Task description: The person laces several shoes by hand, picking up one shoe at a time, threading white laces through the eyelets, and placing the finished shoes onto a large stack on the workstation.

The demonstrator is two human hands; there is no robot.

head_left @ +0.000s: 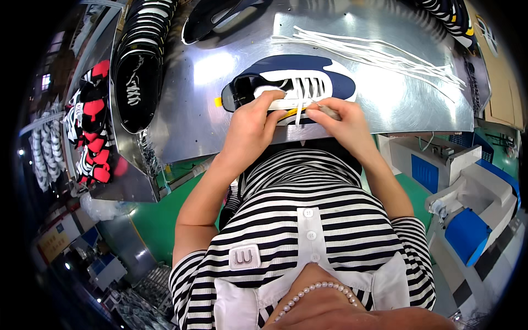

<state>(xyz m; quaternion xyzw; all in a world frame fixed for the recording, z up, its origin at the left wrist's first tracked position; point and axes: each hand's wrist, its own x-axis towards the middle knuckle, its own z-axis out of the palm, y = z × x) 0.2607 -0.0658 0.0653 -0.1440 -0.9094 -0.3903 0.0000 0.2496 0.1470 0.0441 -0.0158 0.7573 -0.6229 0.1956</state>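
1. Head view: I see the navy-and-white shoe [297, 82] lying on its side at the near edge of the steel worktop [187, 110], close to the body for reach.
2. Left hand [250, 129] steadies it, fingers clamped on the sole edge.
3. Right hand [344, 124] pinches the white lace [300, 110], fingers together.
4. Spare laces [385, 55] lie fanned just behind, within reach.

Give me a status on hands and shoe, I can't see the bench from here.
Left hand gripping navy-and-white shoe at its near side. Right hand pinching white lace. Loose laces lie apart, nothing in the way.
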